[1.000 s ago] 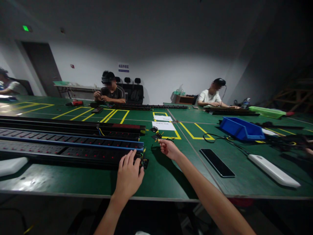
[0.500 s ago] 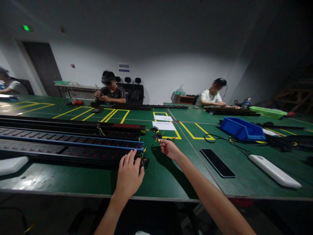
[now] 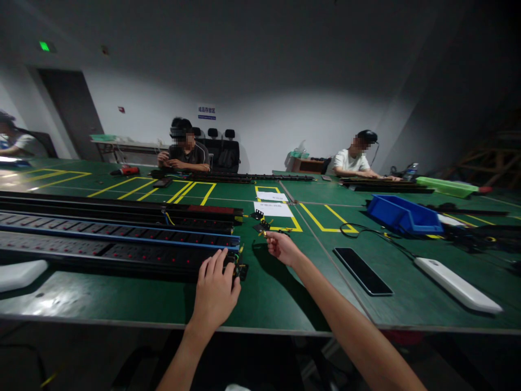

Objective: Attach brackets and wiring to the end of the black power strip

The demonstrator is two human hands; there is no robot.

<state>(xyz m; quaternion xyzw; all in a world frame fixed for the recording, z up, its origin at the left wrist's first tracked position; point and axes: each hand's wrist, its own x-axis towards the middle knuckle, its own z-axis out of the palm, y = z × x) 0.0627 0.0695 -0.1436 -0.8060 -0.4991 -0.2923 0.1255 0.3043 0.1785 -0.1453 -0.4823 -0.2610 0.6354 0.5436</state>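
My left hand (image 3: 215, 290) rests with fingers stretched flat on the right end of the nearest long black power strip (image 3: 122, 252), next to its small wires (image 3: 240, 259). My right hand (image 3: 280, 246) is closed in a pinch on a small yellow-tipped part (image 3: 264, 234), just in front of several small black pieces (image 3: 260, 224) lying on the green table (image 3: 268, 293). Two more long strips (image 3: 122, 217) lie behind the first one.
A black phone (image 3: 361, 269) and a white flat device (image 3: 456, 283) lie to the right, with a black cable (image 3: 366, 231) and a blue bin (image 3: 402, 213) behind them. White paper sheets (image 3: 272, 208) sit in a yellow-taped box. Two people sit at the far side, a third at far left.
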